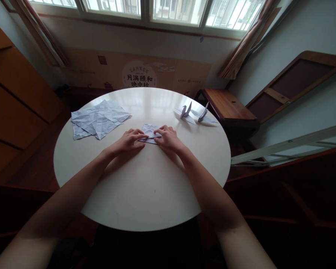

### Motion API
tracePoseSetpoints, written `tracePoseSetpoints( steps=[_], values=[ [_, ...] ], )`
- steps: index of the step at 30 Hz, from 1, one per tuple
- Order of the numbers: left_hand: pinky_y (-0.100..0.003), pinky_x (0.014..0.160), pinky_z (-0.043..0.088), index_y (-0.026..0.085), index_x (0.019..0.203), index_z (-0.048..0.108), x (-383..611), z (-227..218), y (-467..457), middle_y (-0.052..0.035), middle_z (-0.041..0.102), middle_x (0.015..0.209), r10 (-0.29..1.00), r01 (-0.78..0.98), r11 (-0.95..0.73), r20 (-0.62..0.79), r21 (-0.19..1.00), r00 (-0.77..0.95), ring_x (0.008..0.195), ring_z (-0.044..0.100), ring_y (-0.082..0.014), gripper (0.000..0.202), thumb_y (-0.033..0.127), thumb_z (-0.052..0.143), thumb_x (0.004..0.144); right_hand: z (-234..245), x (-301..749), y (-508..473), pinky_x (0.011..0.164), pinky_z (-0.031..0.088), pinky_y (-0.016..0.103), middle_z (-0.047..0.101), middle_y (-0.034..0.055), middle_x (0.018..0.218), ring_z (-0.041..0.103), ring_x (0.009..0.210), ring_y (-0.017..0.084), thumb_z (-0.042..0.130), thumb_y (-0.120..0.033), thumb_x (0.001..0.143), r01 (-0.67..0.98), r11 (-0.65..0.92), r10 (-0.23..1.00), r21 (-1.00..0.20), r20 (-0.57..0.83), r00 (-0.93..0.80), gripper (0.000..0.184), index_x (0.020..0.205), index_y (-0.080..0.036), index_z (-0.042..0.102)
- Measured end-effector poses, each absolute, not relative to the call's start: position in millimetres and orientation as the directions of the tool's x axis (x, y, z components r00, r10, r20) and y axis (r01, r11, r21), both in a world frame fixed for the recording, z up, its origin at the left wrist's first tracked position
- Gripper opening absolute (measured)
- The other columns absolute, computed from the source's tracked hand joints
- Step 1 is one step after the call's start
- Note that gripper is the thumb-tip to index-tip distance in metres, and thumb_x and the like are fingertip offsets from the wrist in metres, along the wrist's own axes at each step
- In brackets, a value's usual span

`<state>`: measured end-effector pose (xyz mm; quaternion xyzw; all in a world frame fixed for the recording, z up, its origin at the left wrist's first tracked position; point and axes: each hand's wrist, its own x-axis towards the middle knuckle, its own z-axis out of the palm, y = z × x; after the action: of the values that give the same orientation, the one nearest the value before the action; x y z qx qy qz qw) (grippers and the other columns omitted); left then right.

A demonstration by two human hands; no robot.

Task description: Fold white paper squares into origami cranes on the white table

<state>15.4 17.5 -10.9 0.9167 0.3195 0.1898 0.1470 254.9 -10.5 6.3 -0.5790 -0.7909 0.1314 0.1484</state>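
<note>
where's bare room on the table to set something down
Free: the white table between the forearms, and beyond the folded paper, between creased sheets and paper birds. Crowded: around that paper, with left hand and right hand there.

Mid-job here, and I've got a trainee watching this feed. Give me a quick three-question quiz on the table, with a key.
1. True or false: the left hand and the right hand both touch the small folded paper.

2. How many paper birds stand on the white table?
A) One
B) Two
C) Four

3. Fill in: the pile of creased sheets lies nearer to the ____ hand.

Key:
1. True; fingers of each rest on it.
2. B; they stand side by side beyond the right hand.
3. Left.
</note>
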Motion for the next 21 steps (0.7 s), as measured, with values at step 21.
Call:
tracePoseSetpoints(
  steps=[21],
  values=[
    [-0.043, 0.104, 0.035, 0.029, 0.129, 0.063, 16.1, -10.1, 16.8, -0.0072, 0.058, 0.12, 0.646, 0.531, -0.748, 0.251, 0.397, 0.721, 0.111, 0.052, -0.027, 0.04, 0.039, 0.058, 0.091, 6.0, 255.0, -9.8, 0.102, 0.035, 0.047, 0.053, 0.0103, 0.13, 0.044, 0.119, 0.031, 0.055, -0.039, 0.091, 0.884, 0.287, 0.957, -0.369, 0.078, -0.279, 0.038, 0.125, -0.026, 0.063]
  ],
)
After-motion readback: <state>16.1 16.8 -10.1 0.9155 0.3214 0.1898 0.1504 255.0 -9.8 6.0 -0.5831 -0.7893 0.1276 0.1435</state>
